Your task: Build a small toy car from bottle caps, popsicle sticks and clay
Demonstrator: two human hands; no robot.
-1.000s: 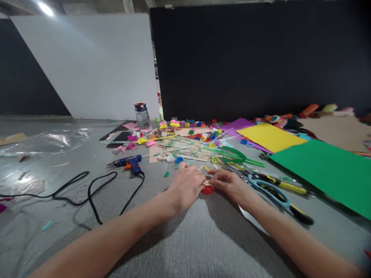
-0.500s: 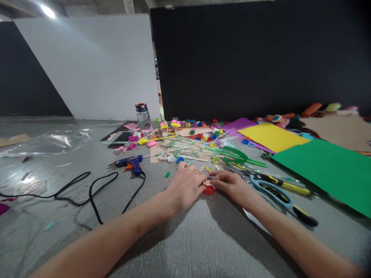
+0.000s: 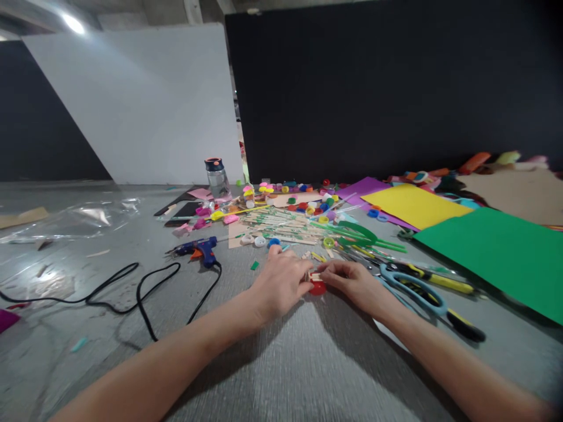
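Honestly, on this grey table I would watch first the arms: the right forearm passes near the blue-handled scissors, so a careless sweep could push them. The left hand seems to grasp the left edge of a small red piece, which sits between both hands. The right hand is curled, its fingertips at the right side; whether they grip, I cannot tell. With unequal pressure, the red piece might tip. Its rounded edge points toward the person; I see no clear long axis. The pale strips above it run left to right and might shift if pushed.
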